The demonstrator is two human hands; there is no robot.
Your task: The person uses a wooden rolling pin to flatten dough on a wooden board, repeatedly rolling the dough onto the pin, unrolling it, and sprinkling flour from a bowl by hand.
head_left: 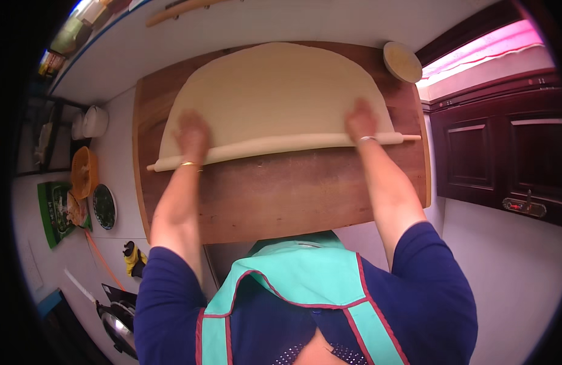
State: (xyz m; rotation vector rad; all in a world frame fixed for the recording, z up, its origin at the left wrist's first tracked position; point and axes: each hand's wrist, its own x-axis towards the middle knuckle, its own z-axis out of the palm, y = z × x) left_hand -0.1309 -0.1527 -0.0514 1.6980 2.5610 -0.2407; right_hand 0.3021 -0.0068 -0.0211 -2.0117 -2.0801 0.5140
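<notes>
A wide, thin sheet of pale dough (275,91) covers the far part of a wooden board (287,194). Along its near edge lies a long rolling pin (281,144); the dough seems to be wrapped around it, and only its tapered ends stick out. My left hand (193,132) lies flat over the dough just beyond the pin's left part. Farther right, my right hand (360,118) rests likewise, palm down, its wrist above the pin. Both hands are blurred by motion, with the fingers stretched forward.
At the board's far right corner sits a shallow pale bowl (402,61). A dark red panelled door (500,146) stands to the right. On the left are an orange basket (84,171), white containers (94,121) and a lidded pan (118,328). Another wooden stick (180,10) lies beyond the board.
</notes>
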